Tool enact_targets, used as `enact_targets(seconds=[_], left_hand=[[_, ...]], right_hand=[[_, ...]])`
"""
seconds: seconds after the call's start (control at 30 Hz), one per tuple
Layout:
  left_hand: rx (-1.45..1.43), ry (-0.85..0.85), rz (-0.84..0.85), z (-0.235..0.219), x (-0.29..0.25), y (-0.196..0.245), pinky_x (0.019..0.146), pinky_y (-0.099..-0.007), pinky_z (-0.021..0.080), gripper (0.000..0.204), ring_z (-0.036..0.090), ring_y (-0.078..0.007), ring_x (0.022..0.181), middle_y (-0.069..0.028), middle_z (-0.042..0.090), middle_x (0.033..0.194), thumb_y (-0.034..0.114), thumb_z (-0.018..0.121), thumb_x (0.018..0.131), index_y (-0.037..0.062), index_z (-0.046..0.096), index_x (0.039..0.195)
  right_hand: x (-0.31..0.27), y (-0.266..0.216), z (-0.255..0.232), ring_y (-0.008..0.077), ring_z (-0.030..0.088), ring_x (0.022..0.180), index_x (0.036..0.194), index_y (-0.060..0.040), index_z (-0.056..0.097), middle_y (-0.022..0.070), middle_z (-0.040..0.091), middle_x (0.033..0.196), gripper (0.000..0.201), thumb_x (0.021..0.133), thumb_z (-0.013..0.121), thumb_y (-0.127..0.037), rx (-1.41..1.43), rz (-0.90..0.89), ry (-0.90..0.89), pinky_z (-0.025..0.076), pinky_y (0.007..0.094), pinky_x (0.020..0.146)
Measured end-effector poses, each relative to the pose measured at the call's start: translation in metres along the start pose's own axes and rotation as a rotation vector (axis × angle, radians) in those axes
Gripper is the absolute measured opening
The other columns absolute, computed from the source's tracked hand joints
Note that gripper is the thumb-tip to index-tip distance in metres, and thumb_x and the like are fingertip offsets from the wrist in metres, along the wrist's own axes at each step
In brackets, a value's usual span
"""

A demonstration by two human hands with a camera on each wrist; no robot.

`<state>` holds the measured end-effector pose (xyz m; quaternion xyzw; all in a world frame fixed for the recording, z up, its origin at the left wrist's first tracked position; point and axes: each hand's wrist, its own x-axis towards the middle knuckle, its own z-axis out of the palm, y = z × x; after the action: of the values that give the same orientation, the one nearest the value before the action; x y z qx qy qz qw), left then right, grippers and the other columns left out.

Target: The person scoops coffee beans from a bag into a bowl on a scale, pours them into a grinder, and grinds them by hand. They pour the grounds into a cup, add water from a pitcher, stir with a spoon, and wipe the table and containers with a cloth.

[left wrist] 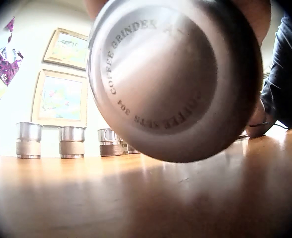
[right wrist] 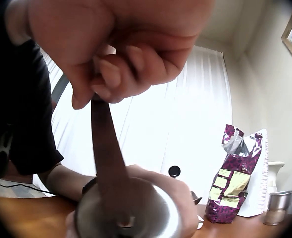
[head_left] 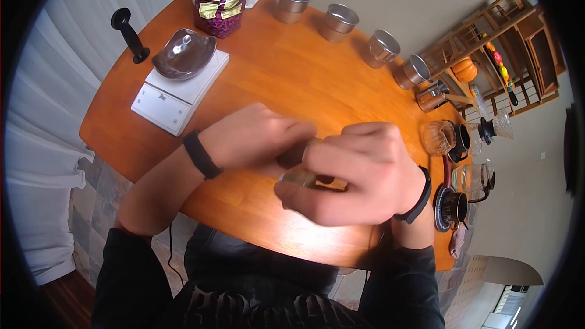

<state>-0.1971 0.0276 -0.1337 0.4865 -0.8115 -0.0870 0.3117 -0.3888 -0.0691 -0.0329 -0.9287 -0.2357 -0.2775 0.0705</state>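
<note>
A metal hand coffee grinder (left wrist: 160, 74), with lettering round its base, is tilted over the wooden table. My left hand (head_left: 253, 137) grips its body, which both hands mostly hide in the head view. In the right wrist view, a flat crank arm (right wrist: 106, 144) runs up from the grinder's round top. My right hand (head_left: 368, 173) pinches the outer end of that crank, fingers curled; the knob itself is hidden among them. Left of the hands, a shiny dark dish (head_left: 184, 55) sits on a white scale (head_left: 164, 109).
A black upright tool (head_left: 131, 39) stands beyond the scale. Behind it is a purple bag (head_left: 220, 9). Several metal cups (head_left: 292, 5) line the table's far edge. On the right are a copper-coloured pot (head_left: 431, 96), a ribbed glass vessel (head_left: 437, 138) and a dark cup (head_left: 454, 207).
</note>
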Motion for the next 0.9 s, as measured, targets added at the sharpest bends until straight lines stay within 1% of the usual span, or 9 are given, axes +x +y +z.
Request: enact_targets(seconds=[0.1,0.2,0.27,0.33,0.37,0.43,0.57,0.77,0.9], left_hand=[[-0.099,-0.022,0.038,-0.002,0.000,0.001,0.059,-0.0433,0.056,0.047,0.070,-0.0337,0.068,-0.0081,0.068,0.079,0.037,0.083,0.081,0.0102,0.059,0.111],[0.008,-0.005,0.113,0.004,0.002,0.009,0.057,-0.0430,0.055,0.044,0.068,-0.0336,0.064,-0.0099,0.066,0.082,0.040,0.081,0.083,0.0098,0.062,0.108],[0.139,0.058,0.173,0.006,-0.001,0.008,0.058,-0.0412,0.055,0.049,0.066,-0.0309,0.064,-0.0099,0.064,0.083,0.044,0.082,0.082,0.0085,0.061,0.109],[0.199,0.111,0.204,0.001,0.000,0.011,0.059,-0.0402,0.055,0.052,0.067,-0.0290,0.065,-0.0090,0.063,0.082,0.045,0.083,0.081,0.0080,0.060,0.109],[0.194,0.088,0.184,-0.005,0.000,0.013,0.062,-0.0390,0.055,0.055,0.068,-0.0274,0.068,-0.0084,0.063,0.083,0.043,0.086,0.078,0.0070,0.060,0.110],[0.102,0.175,0.190,-0.008,0.003,0.017,0.062,-0.0374,0.055,0.056,0.068,-0.0282,0.069,-0.0093,0.065,0.084,0.035,0.091,0.072,0.0037,0.061,0.107],[0.052,0.300,0.193,-0.014,0.004,0.018,0.062,-0.0358,0.056,0.062,0.070,-0.0293,0.071,-0.0109,0.068,0.088,0.031,0.096,0.066,0.0013,0.063,0.109],[-0.033,0.399,0.116,-0.020,0.000,0.017,0.069,-0.0334,0.058,0.072,0.075,-0.0269,0.080,-0.0130,0.071,0.095,0.031,0.099,0.067,-0.0010,0.061,0.119],[-0.011,0.528,0.021,-0.022,-0.005,0.009,0.080,-0.0335,0.058,0.075,0.074,-0.0264,0.091,-0.0147,0.071,0.106,0.026,0.095,0.070,-0.0016,0.056,0.127]], right_hand=[[-0.006,0.015,-0.004,0.0114,0.054,0.049,0.101,-0.0141,0.072,-0.0034,0.058,0.069,0.030,0.076,0.086,-0.025,0.014,0.005,0.013,0.041,0.0257,0.043],[-0.009,0.031,-0.010,0.0158,0.058,0.051,0.099,-0.0080,0.067,0.0010,0.064,0.072,0.032,0.080,0.086,-0.027,0.092,0.056,0.073,0.044,0.0283,0.045],[-0.010,0.043,-0.013,0.0188,0.061,0.054,0.096,-0.0043,0.065,0.0051,0.069,0.076,0.030,0.085,0.085,-0.023,0.129,0.092,0.140,0.047,0.0297,0.049],[-0.016,0.051,-0.010,0.0197,0.063,0.057,0.096,-0.0038,0.068,0.0046,0.069,0.077,0.022,0.089,0.081,-0.020,0.125,0.192,0.224,0.049,0.0292,0.052],[-0.018,0.055,-0.010,0.0197,0.064,0.058,0.096,-0.0032,0.069,0.0047,0.070,0.078,0.019,0.091,0.080,-0.019,0.116,0.239,0.251,0.050,0.0289,0.054],[-0.024,0.061,-0.012,0.0181,0.066,0.060,0.097,-0.0002,0.068,0.0064,0.071,0.080,0.020,0.092,0.079,-0.016,0.071,0.324,0.245,0.051,0.0277,0.056],[-0.033,0.069,-0.006,0.0129,0.065,0.059,0.102,0.0002,0.068,0.0076,0.070,0.078,0.017,0.096,0.076,-0.014,0.125,0.454,0.277,0.049,0.0267,0.055],[-0.036,0.073,-0.013,0.0143,0.065,0.058,0.101,-0.0009,0.067,0.0066,0.069,0.077,0.018,0.095,0.076,-0.015,0.030,0.531,0.213,0.048,0.0272,0.054],[-0.039,0.075,-0.012,0.0195,0.067,0.060,0.101,-0.0036,0.068,0.0071,0.070,0.078,0.015,0.093,0.076,-0.013,-0.037,0.483,0.204,0.050,0.0309,0.055]])
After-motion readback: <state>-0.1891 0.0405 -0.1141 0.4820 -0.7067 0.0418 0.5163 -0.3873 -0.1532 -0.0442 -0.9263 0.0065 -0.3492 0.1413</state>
